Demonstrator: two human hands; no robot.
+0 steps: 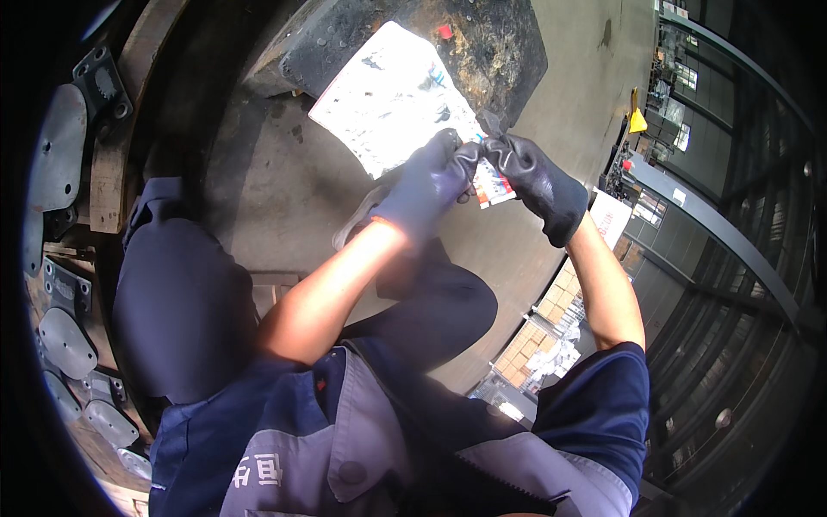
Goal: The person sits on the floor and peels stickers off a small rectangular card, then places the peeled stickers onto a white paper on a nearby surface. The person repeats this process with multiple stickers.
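Both my hands wear dark gloves and meet in front of me, over the near right corner of a white sheet [379, 99]. My right hand [538, 179] is closed, pinching a small flat red, white and blue packet [491, 188] whose pale end points down toward me. Curled fingers of my left hand [426, 181] press against the packet's upper part from the other side. The gloves hide most of that upper part. Strong sunlight washes out the sheet, which lies partly on a dark, stained block [500, 52].
A small red piece [444, 32] lies on the block. Along the left side, metal plates with rounded ends [60, 151] stand beside a wooden beam [110, 185]. Cardboard boxes [517, 355] are stacked far off to the right, past the grey floor [594, 77].
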